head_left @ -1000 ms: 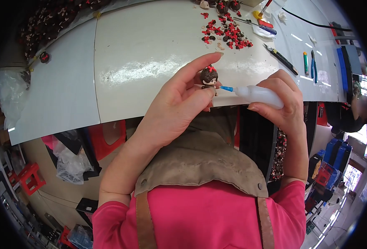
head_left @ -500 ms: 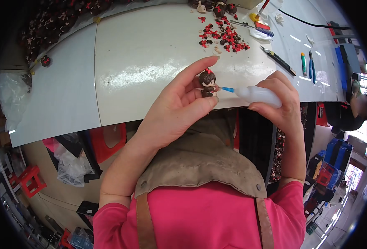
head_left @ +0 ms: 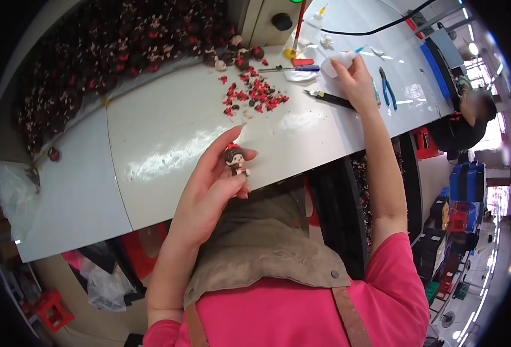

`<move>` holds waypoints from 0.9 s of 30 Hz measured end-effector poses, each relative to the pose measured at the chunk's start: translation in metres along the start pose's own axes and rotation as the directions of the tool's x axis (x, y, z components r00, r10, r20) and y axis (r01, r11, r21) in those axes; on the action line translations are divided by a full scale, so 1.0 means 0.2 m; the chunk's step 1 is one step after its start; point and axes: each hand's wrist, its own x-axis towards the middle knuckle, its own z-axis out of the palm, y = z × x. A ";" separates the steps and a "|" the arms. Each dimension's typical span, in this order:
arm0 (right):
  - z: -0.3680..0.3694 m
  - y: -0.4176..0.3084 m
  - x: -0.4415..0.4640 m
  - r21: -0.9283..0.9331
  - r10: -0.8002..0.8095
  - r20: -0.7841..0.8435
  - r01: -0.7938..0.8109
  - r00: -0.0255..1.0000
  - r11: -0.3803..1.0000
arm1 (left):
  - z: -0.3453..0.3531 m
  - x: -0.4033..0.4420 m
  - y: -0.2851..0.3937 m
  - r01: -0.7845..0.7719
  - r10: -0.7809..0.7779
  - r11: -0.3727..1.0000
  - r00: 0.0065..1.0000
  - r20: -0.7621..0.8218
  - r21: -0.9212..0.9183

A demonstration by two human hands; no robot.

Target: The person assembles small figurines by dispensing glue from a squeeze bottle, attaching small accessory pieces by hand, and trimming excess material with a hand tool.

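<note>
My left hand (head_left: 203, 199) is closed on a small figurine (head_left: 236, 160) with dark brown hair, a red bow and a pale face, held upright over the table's front edge. Reaching toward the back right, my right hand (head_left: 359, 87) grips a white squeeze bottle (head_left: 337, 65) with a blue nozzle tip. The nozzle points up and to the right, well away from the figurine. Many small red and dark pieces (head_left: 261, 92) lie scattered on the white table (head_left: 169, 156) behind my left hand.
A large heap of similar figurines (head_left: 134, 52) fills the back left. Near my right hand lie a utility knife (head_left: 330, 99), blue-handled pliers (head_left: 388, 89) and a screwdriver (head_left: 306, 68). A second bottle with a yellow tip (head_left: 320, 16) stands behind. Another person (head_left: 469, 118) is at the far right.
My right hand has drawn the bottle's nozzle away from the figurine and carried the bottle to the back right. My left hand still holds the figurine. The view has shifted.
</note>
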 end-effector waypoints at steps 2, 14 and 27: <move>0.03 0.02 0.00 -0.082 -0.069 -0.074 0.063 0.995 0.995 | 0.01 -0.01 0.01 -0.024 0.024 0.998 1.000 -0.011 0.057; 0.07 -0.35 -0.18 -0.173 -0.352 0.250 0.399 0.902 0.900 | 0.00 0.02 -0.04 -0.093 0.092 0.985 0.996 0.013 0.146; 0.16 -0.88 -0.58 0.157 -0.712 0.396 0.721 0.580 0.675 | 0.04 0.01 -0.05 -0.103 0.105 0.993 0.994 -0.025 0.054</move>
